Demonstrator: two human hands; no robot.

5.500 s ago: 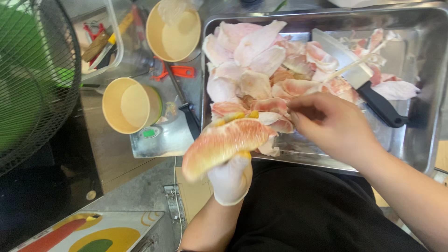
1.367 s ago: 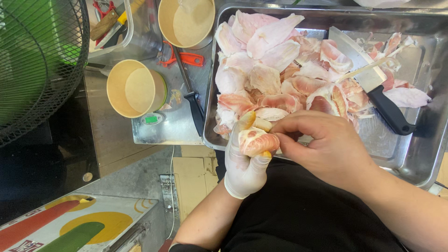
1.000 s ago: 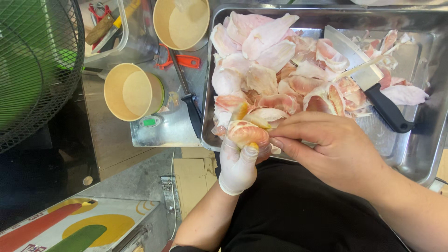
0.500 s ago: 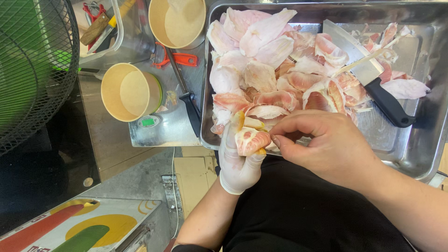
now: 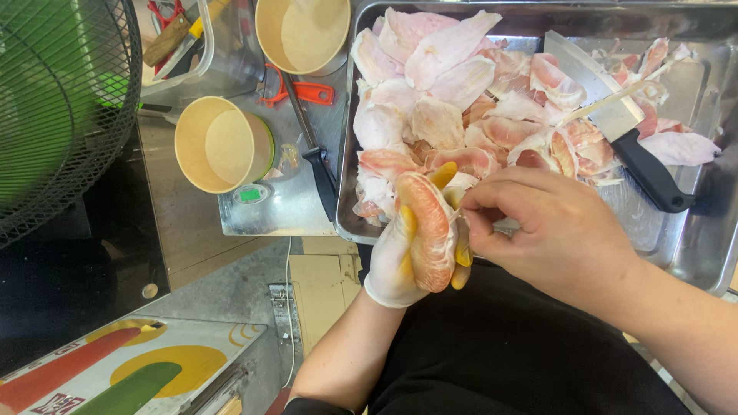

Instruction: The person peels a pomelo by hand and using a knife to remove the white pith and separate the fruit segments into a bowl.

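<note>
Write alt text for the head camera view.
A gloved left hand holds a peeled pink citrus segment while the bare right hand picks at it, over a metal tray of peelings and a cleaver.

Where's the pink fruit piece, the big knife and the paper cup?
fruit piece [image 5: 427, 230], head view, middle of its pink flesh
knife [image 5: 596, 92], head view, flat of the blade
paper cup [image 5: 223, 144], head view, inside wall

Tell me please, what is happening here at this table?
A person is peeling pink citrus fruit by hand. The gloved left hand holds a fruit segment, and the bare right hand pinches its membrane at the edge. Behind them, a metal tray is piled with peelings, with a cleaver on top. Two paper cups stand to the left.
</note>
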